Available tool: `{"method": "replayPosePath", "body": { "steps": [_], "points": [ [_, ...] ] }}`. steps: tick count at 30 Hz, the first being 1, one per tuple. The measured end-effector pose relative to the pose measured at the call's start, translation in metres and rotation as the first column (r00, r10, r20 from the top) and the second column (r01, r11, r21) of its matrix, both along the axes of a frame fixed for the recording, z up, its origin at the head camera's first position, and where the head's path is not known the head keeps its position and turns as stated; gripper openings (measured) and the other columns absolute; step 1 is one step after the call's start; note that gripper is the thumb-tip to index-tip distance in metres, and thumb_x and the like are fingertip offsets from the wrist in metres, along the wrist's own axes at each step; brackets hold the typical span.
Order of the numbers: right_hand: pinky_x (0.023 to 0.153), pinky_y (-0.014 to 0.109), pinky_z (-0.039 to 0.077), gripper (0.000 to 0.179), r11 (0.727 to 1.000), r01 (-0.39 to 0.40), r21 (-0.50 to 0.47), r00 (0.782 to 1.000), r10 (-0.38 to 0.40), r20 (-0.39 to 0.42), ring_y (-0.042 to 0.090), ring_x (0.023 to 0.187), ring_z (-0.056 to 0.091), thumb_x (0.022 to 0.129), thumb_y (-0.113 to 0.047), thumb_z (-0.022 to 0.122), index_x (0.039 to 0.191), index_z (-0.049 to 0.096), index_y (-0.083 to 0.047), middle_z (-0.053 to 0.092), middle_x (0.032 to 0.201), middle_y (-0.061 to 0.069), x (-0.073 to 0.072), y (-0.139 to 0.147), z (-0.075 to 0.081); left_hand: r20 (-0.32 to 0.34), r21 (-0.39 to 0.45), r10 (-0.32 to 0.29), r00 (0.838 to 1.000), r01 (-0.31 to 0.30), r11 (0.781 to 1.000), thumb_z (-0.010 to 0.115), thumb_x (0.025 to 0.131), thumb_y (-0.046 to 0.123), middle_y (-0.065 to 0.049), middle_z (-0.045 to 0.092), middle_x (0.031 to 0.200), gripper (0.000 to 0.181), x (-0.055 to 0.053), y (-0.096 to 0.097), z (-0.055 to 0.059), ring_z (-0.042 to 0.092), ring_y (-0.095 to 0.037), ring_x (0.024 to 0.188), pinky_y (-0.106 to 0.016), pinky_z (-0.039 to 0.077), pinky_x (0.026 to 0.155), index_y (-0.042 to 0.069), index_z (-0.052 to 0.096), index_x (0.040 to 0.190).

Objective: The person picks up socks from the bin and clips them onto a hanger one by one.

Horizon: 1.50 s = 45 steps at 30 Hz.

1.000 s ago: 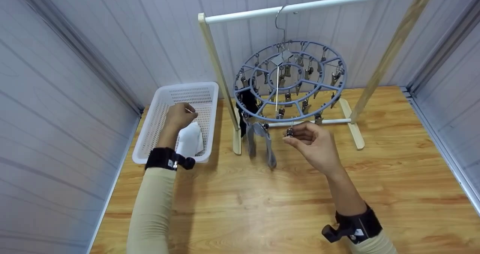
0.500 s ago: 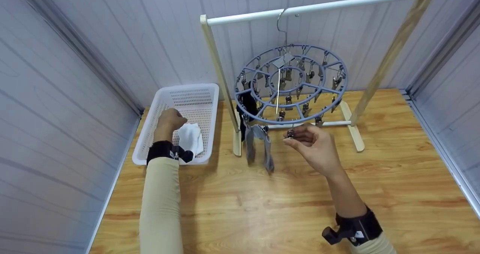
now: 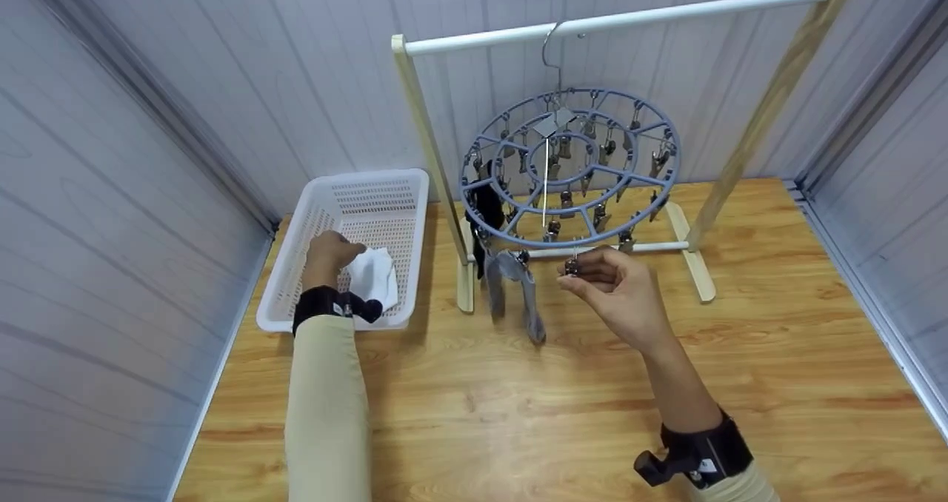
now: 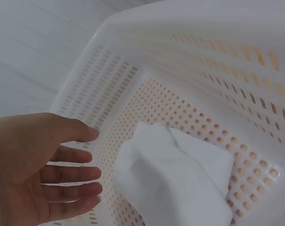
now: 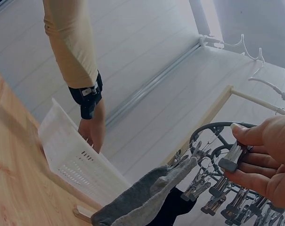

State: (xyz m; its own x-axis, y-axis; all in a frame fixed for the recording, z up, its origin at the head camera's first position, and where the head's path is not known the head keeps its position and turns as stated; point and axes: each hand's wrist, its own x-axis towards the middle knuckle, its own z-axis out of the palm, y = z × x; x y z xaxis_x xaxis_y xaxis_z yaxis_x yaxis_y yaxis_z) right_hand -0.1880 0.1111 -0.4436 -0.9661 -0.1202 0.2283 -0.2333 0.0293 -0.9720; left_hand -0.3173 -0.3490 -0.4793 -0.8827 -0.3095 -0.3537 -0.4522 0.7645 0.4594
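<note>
In the wrist views, the white cloth [image 4: 168, 181] is cut off below — the right hand [image 5: 273, 157], at the right.

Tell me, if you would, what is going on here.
A person's right hand pinches an empty metal clip on the round blue hanger. The left hand, fingers extended, is in the white basket beside some white cloth, not gripping it. A gray fabric piece and a black fabric piece hang from the hanger.
</note>
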Motion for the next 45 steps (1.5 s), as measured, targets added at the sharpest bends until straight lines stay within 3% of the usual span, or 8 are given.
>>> {"method": "replayPosePath", "body": {
  "steps": [3, 7, 10, 19, 26, 33, 39, 45],
  "points": [
    [0.082, 0.035, 0.064, 0.025, 1.000, -0.005, -0.009, 1.000, 0.005, 0.000, 0.022, 0.091, 0.078, 0.088, 0.004, 0.084, 0.108, 0.070, 0.009, 0.076, 0.102, 0.023, 0.000, -0.001, 0.001, 0.073, 0.017, -0.013, 0.997, 0.012, 1.000, 0.066, 0.101, 0.035, -0.030, 0.060, 0.140, 0.061, 0.001, -0.002, -0.002, 0.059, -0.044, 0.127, -0.054, 0.049, 0.109, -0.011, 0.057, 0.141],
    [0.082, 0.035, 0.064, 0.025, 1.000, -0.004, -0.005, 1.000, 0.004, 0.003, 0.022, 0.091, 0.078, 0.088, 0.003, 0.084, 0.108, 0.070, 0.009, 0.076, 0.103, 0.024, -0.001, -0.002, 0.002, 0.153, 0.043, -0.047, 0.987, 0.040, 0.998, 0.063, 0.103, 0.037, -0.031, 0.054, 0.147, 0.066, 0.002, -0.006, -0.004, 0.053, -0.043, 0.136, -0.052, 0.043, 0.116, -0.011, 0.050, 0.146],
    [0.082, 0.035, 0.063, 0.026, 1.000, -0.004, -0.003, 1.000, 0.004, 0.007, 0.022, 0.092, 0.078, 0.088, 0.001, 0.085, 0.109, 0.071, 0.009, 0.077, 0.103, 0.022, -0.001, -0.003, 0.001, 0.175, 0.061, -0.059, 0.983, 0.049, 0.997, 0.061, 0.103, 0.036, -0.030, 0.053, 0.148, 0.067, 0.004, -0.008, -0.004, 0.052, -0.042, 0.136, -0.052, 0.042, 0.117, -0.012, 0.048, 0.147],
    [0.082, 0.035, 0.064, 0.027, 1.000, 0.004, 0.006, 1.000, -0.004, 0.000, 0.022, 0.092, 0.078, 0.088, 0.000, 0.086, 0.109, 0.071, 0.008, 0.076, 0.102, 0.022, -0.004, -0.005, 0.001, 0.176, 0.098, -0.008, 0.984, -0.010, 0.995, 0.062, 0.102, 0.032, -0.030, 0.051, 0.150, 0.067, 0.003, -0.008, -0.007, 0.051, -0.043, 0.138, -0.051, 0.042, 0.117, -0.012, 0.045, 0.150],
    [0.081, 0.034, 0.064, 0.027, 1.000, 0.007, 0.008, 1.000, -0.007, -0.006, 0.021, 0.091, 0.077, 0.088, -0.002, 0.086, 0.109, 0.071, 0.008, 0.076, 0.102, 0.019, -0.004, -0.006, 0.000, 0.156, 0.074, -0.024, 0.987, 0.013, 0.997, 0.062, 0.102, 0.030, -0.030, 0.054, 0.148, 0.062, 0.001, -0.010, -0.010, 0.053, -0.042, 0.136, -0.051, 0.042, 0.117, -0.012, 0.050, 0.147],
    [0.081, 0.036, 0.064, 0.023, 0.999, -0.029, -0.019, 0.997, 0.028, -0.071, 0.024, 0.093, 0.078, 0.090, 0.001, 0.082, 0.110, 0.072, 0.007, 0.078, 0.104, 0.017, -0.004, -0.006, 0.000, 0.121, 0.041, -0.080, 0.989, 0.075, 0.996, 0.061, 0.103, 0.031, -0.029, 0.059, 0.144, 0.056, -0.003, -0.012, -0.008, 0.057, -0.043, 0.132, -0.054, 0.046, 0.112, -0.010, 0.058, 0.140],
    [0.081, 0.036, 0.064, 0.023, 0.999, -0.029, -0.042, 0.998, 0.026, -0.062, 0.024, 0.093, 0.078, 0.090, 0.003, 0.082, 0.110, 0.071, 0.008, 0.076, 0.105, 0.026, -0.004, -0.006, 0.001, 0.087, 0.140, -0.053, 0.995, 0.040, 0.989, 0.063, 0.103, 0.025, -0.030, 0.058, 0.141, 0.053, -0.003, -0.009, -0.003, 0.059, -0.044, 0.131, -0.053, 0.049, 0.110, -0.011, 0.055, 0.140],
    [0.081, 0.036, 0.064, 0.024, 0.999, -0.025, -0.044, 0.999, 0.022, -0.050, 0.024, 0.092, 0.078, 0.089, 0.003, 0.083, 0.108, 0.071, 0.008, 0.077, 0.103, 0.023, -0.004, -0.007, 0.005, 0.116, 0.191, -0.038, 0.993, 0.015, 0.981, 0.067, 0.103, 0.020, -0.027, 0.058, 0.144, 0.052, -0.005, -0.009, -0.005, 0.059, -0.041, 0.132, -0.051, 0.049, 0.111, -0.007, 0.055, 0.145]
  ]
}}
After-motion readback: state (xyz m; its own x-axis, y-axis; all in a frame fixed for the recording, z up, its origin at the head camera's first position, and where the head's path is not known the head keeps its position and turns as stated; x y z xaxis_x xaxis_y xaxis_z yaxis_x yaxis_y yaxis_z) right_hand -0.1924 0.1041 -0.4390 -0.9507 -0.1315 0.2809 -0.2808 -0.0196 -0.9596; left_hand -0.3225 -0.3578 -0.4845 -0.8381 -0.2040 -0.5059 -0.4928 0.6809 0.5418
